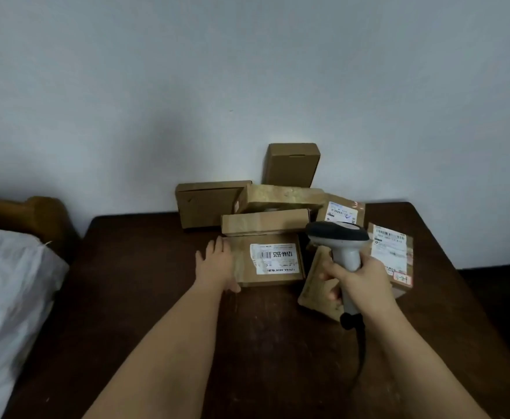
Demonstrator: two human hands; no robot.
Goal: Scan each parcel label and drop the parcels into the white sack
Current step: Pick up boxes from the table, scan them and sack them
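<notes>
Left hand: the left hand lies with straight fingers against the left edge of the front parcel, thumb at its near corner.
Right hand: the right hand is curled round the grip of the grey scanner, whose dark head points away from the person, above the pile.
Front parcel: flat on the dark counter, its white label face up with a barcode and the print 12V4A-5525.
Pile behind: several brown boxes stacked and leaning just behind the front parcel, and an upright box against the wall.
Right side: a labelled parcel beside the scanner, and a padded envelope partly under the right hand.
Cable: the scanner's black cable runs down across the counter toward the person.
White sack: the white sack sits at the left edge of view, well apart from the parcels, beside the counter.
</notes>
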